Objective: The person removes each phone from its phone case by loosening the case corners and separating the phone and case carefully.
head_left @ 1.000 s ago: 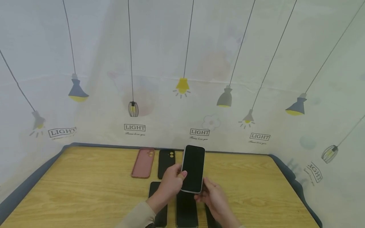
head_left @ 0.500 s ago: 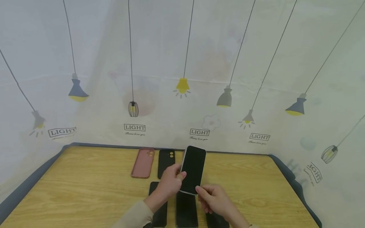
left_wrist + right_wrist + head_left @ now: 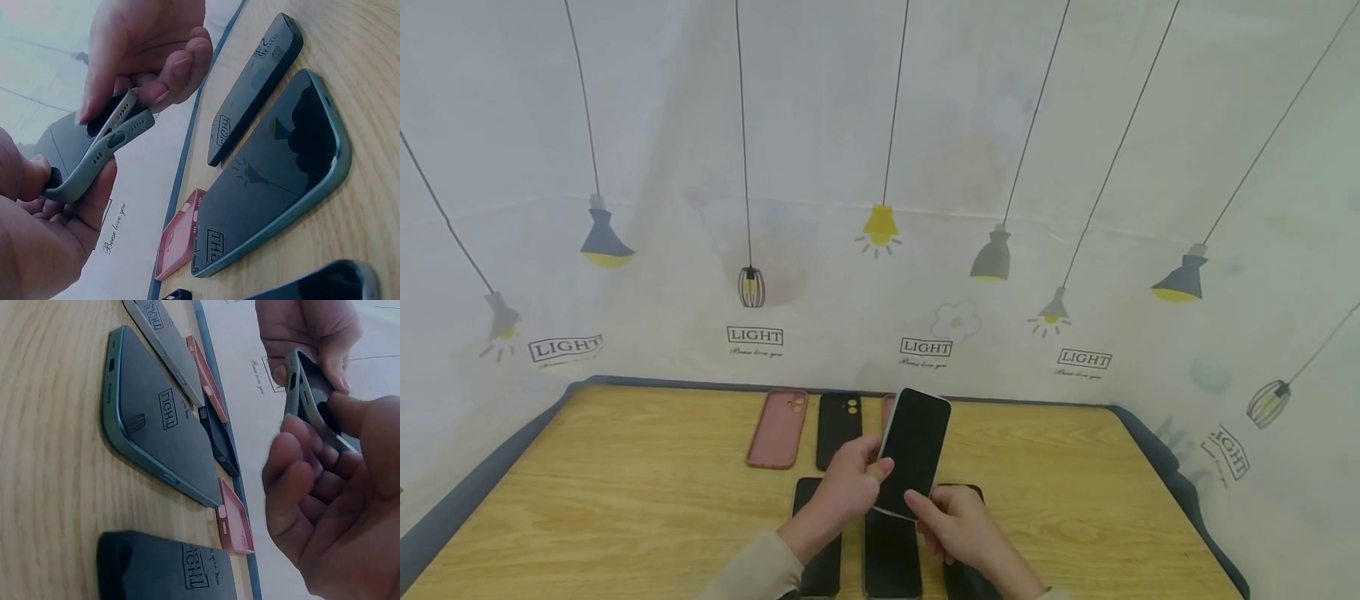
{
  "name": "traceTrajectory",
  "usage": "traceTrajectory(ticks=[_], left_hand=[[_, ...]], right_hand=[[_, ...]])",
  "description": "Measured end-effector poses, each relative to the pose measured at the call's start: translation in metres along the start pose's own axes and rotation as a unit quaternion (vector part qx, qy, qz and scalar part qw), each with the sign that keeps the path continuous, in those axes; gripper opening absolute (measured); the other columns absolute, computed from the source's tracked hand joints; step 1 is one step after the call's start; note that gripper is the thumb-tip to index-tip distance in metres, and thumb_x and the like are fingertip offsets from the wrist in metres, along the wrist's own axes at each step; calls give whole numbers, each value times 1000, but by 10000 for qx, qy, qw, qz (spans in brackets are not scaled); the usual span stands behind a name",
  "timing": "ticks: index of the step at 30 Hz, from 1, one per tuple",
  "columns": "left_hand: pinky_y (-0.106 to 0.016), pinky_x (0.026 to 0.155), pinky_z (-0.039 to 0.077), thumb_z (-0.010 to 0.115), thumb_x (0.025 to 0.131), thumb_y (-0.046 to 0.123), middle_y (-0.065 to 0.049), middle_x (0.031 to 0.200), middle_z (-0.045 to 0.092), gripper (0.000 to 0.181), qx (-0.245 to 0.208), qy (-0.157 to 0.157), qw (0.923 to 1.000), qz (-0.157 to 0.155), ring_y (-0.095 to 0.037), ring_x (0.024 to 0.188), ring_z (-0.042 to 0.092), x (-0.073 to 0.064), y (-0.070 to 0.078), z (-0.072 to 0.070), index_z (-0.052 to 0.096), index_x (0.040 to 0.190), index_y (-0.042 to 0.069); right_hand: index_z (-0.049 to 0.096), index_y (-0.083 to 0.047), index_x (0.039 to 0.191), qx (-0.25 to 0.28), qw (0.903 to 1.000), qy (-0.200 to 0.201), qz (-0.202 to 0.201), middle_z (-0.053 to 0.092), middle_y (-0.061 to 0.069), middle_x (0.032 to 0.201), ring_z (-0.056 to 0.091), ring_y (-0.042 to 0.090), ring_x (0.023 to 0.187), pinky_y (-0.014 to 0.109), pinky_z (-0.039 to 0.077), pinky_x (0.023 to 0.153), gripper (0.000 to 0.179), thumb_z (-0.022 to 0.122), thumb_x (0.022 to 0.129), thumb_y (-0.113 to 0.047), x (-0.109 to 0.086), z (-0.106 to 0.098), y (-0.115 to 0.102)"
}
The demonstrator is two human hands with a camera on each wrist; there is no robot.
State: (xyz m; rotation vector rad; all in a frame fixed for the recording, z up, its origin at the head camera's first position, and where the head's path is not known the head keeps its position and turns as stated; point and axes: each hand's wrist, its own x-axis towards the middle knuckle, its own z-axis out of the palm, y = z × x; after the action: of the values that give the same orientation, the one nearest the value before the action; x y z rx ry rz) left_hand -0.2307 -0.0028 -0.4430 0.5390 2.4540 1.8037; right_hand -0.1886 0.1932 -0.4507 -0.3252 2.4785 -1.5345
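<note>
Above the table I hold a dark-screened phone (image 3: 915, 450) in both hands, tilted to the right. A grey-green phone case (image 3: 94, 164) wraps part of it. In the left wrist view, one end of the phone stands out of the case, with a gap along the rim. My left hand (image 3: 850, 479) grips the left side of case and phone, thumb over the screen edge. My right hand (image 3: 964, 525) pinches the phone's lower right corner, thumb on the screen; in the right wrist view its other fingers curl beneath the case (image 3: 291, 387).
Below my hands lie a left phone (image 3: 822, 558), a middle phone (image 3: 891, 554) and a right phone (image 3: 966, 579). Along the back edge are a pink case (image 3: 777, 429), a black case (image 3: 838, 425) and another pink case (image 3: 234, 515). A printed cloth wall (image 3: 1045, 167) rises behind the wooden table (image 3: 647, 492).
My right hand has shifted from beside the phone's lower right edge to pinching that corner, thumb on the screen. The phone has tilted further right. My left hand keeps its grip.
</note>
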Motion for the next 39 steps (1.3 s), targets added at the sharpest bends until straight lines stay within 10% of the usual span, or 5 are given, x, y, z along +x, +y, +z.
traceTrajectory(ticks=[23, 39], left_hand=[[-28, 55, 41, 68, 100, 13, 0, 76, 57, 16, -123, -126, 9996, -204, -14, 64, 49, 5, -6, 5, 64, 91, 0], [-34, 64, 56, 64, 104, 15, -8, 91, 69, 19, -822, -368, 9936, -686, -16, 80, 62, 4, -7, 5, 65, 101, -4]], right_hand=[[53, 22, 95, 1687, 9842, 428, 312, 62, 2, 68, 56, 10, 54, 20, 47, 50, 48, 56, 108, -24, -7, -8, 14], [50, 22, 97, 1623, 9836, 590, 529, 61, 1, 68, 57, 11, 56, 22, 47, 53, 47, 51, 111, -24, -20, -34, 23]])
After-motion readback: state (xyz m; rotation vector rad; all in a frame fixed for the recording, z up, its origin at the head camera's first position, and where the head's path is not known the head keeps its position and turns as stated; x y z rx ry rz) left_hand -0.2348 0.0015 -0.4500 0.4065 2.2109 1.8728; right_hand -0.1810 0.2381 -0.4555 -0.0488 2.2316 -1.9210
